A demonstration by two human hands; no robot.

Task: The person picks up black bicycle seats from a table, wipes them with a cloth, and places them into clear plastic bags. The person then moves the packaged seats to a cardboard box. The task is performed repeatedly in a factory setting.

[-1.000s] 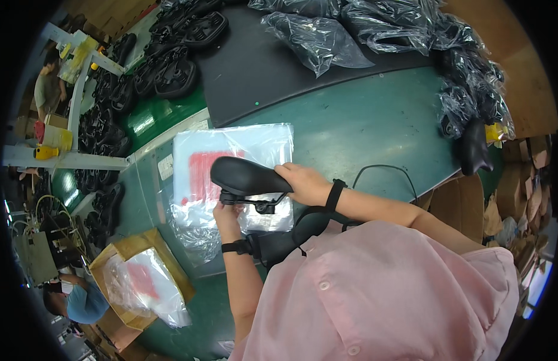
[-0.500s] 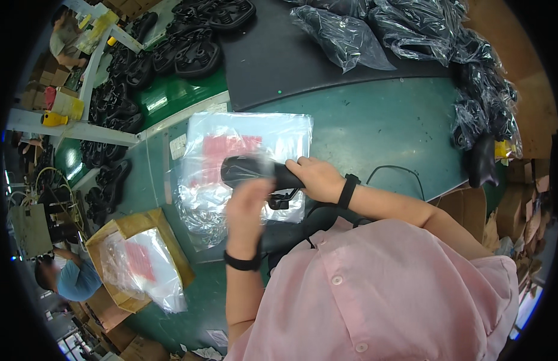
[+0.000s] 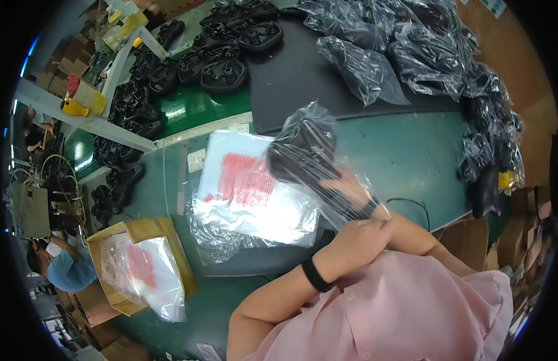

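Observation:
A black bicycle saddle (image 3: 303, 150) sits inside a clear plastic bag (image 3: 318, 113), its wide end pointing away from me over the right part of the bag stack. My right hand (image 3: 346, 189) is under the film, closed around the saddle's narrow end. Reaching across to the right, my left hand (image 3: 358, 240) is closed at the bag's mouth by my right forearm, its fingertips partly hidden. A stack of flat clear plastic bags (image 3: 231, 210) with red print lies on the green table just left of the saddle.
Bagged saddles (image 3: 423, 54) are piled at the far right on a black mat (image 3: 285, 78). Several unbagged saddles (image 3: 225, 69) line the far left. An open carton (image 3: 185, 259) with more bags stands at the left, near a person in blue (image 3: 71, 271). A metal frame (image 3: 86, 120) rises behind.
The saddle has gone from bare to inside a clear bag, its wide end swinging away from me. My left hand has moved right, from beside the saddle to the bag's mouth.

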